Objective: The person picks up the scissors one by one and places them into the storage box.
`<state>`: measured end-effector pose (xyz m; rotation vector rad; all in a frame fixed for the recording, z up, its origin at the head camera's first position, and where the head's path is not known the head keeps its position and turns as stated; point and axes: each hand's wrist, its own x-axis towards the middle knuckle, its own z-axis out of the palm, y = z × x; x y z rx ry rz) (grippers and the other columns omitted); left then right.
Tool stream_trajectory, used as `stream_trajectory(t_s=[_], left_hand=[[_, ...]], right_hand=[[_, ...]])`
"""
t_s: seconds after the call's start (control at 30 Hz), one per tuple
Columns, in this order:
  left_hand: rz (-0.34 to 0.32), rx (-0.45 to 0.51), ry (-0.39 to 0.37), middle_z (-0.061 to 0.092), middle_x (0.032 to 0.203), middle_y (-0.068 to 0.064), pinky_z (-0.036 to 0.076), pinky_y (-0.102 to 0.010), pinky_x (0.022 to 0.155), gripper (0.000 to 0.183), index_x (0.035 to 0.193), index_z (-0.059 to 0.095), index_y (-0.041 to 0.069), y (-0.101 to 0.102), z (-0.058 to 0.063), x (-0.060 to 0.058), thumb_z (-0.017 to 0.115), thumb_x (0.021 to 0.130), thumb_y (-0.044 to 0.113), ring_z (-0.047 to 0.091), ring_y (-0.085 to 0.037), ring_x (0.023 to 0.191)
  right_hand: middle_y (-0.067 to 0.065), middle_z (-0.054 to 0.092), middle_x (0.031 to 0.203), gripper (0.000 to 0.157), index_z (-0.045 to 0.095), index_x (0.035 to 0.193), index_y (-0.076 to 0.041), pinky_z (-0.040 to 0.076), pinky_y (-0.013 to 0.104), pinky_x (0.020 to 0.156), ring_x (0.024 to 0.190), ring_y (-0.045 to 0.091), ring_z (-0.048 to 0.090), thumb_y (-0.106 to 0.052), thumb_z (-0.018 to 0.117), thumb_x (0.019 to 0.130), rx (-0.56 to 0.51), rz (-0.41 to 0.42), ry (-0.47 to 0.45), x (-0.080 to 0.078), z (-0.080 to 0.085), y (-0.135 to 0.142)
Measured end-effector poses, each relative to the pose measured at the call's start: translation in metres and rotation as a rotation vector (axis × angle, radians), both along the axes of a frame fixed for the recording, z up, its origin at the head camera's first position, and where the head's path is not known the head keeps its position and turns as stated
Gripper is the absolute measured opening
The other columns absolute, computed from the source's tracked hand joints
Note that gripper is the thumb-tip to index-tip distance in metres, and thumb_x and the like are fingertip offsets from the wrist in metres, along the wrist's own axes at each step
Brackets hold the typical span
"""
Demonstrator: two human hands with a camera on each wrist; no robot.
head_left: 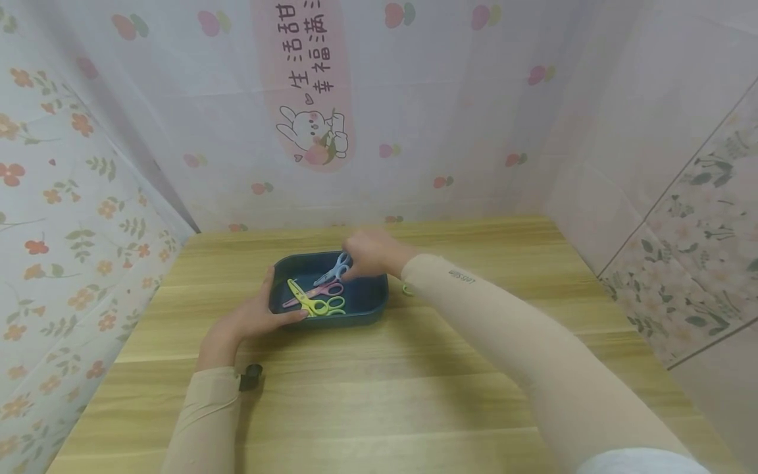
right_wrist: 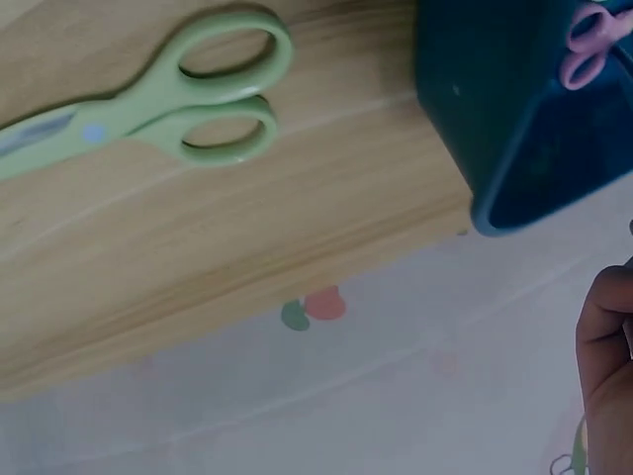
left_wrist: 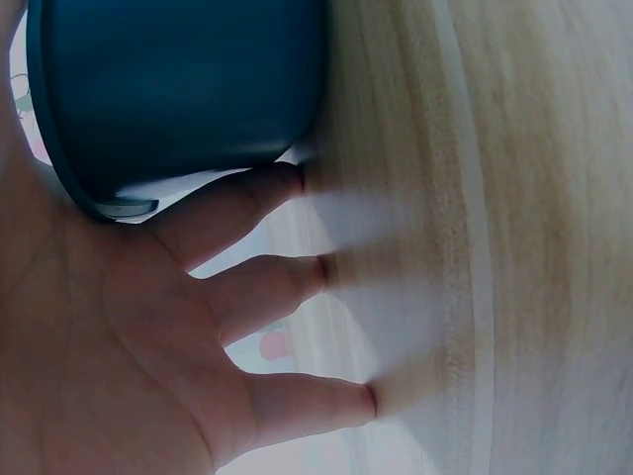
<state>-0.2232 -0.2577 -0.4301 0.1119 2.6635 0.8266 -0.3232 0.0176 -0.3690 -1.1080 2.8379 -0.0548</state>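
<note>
Near the back of the table stands a dark blue bin [head_left: 362, 318]. My left hand [head_left: 249, 317] rests against its left end, with the thumb along the front rim. In the left wrist view its other fingers [left_wrist: 267, 292] are spread and straight, tips at the tabletop. My right hand [head_left: 376, 251] pinches blue scissors [head_left: 335, 270] by the handles over the bin, blades pointing down to the left. Below them in the bin lie pink scissors [head_left: 324, 291] and yellow-green scissors [head_left: 309, 301]; another green handle [head_left: 337, 313] shows beside these.
Light green scissors [right_wrist: 129, 119] lie on the wooden table [head_left: 355, 395] right of the bin, mostly hidden by my right forearm in the head view. Printed curtains [head_left: 414, 118] hang behind the table and along both sides.
</note>
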Motion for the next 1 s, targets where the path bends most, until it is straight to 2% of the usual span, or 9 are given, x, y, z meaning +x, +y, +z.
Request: stream_trajectory(t_s=[0.23,0.4,0.6,0.87,1.0], left_hand=[[0.004,-0.003,-0.005,0.021,0.17,-0.04,0.043,-0.067,0.118,0.142,0.168,-0.022,0.012,-0.001,0.0,0.0,0.072,0.084,0.078,0.041,-0.059,0.149],[0.006,-0.013,-0.005,0.019,0.171,-0.039,0.041,-0.068,0.119,0.142,0.168,-0.022,0.012,-0.001,0.0,0.0,0.072,0.084,0.078,0.038,-0.06,0.151],[0.007,-0.022,0.0,0.019,0.171,-0.039,0.041,-0.069,0.118,0.142,0.168,-0.022,0.012,0.0,0.0,0.0,0.072,0.084,0.079,0.038,-0.06,0.151],[0.008,-0.027,-0.005,0.02,0.17,-0.039,0.041,-0.069,0.118,0.143,0.168,-0.021,0.012,0.001,0.001,0.0,0.072,0.084,0.079,0.039,-0.061,0.15],[0.005,-0.025,-0.003,0.019,0.171,-0.038,0.041,-0.069,0.119,0.143,0.168,-0.021,0.011,0.001,0.001,0.0,0.072,0.084,0.079,0.039,-0.06,0.15]], right_hand=[[-0.002,0.065,0.087,0.046,0.071,0.097,-0.012,0.047,0.031,0.066,0.079,0.015,0.057,-0.055,0.082,0.089,0.071,-0.047,-0.036,0.003,-0.009,0.002],[-0.002,0.067,0.09,0.045,0.073,0.101,-0.011,0.048,0.033,0.069,0.079,0.015,0.057,-0.054,0.082,0.09,0.142,-0.063,-0.046,0.004,-0.014,0.004],[-0.001,0.068,0.092,0.042,0.074,0.104,-0.01,0.051,0.033,0.071,0.081,0.016,0.058,-0.049,0.083,0.091,0.15,-0.082,-0.065,0.003,-0.02,0.004],[0.0,0.07,0.104,0.042,0.072,0.111,-0.012,0.058,0.037,0.088,0.093,0.017,0.063,-0.049,0.082,0.092,0.205,-0.105,-0.103,0.006,-0.021,0.003],[0.0,0.071,0.104,0.043,0.072,0.113,-0.012,0.058,0.037,0.089,0.094,0.018,0.063,-0.048,0.082,0.092,0.202,-0.114,-0.12,0.006,-0.022,0.002]])
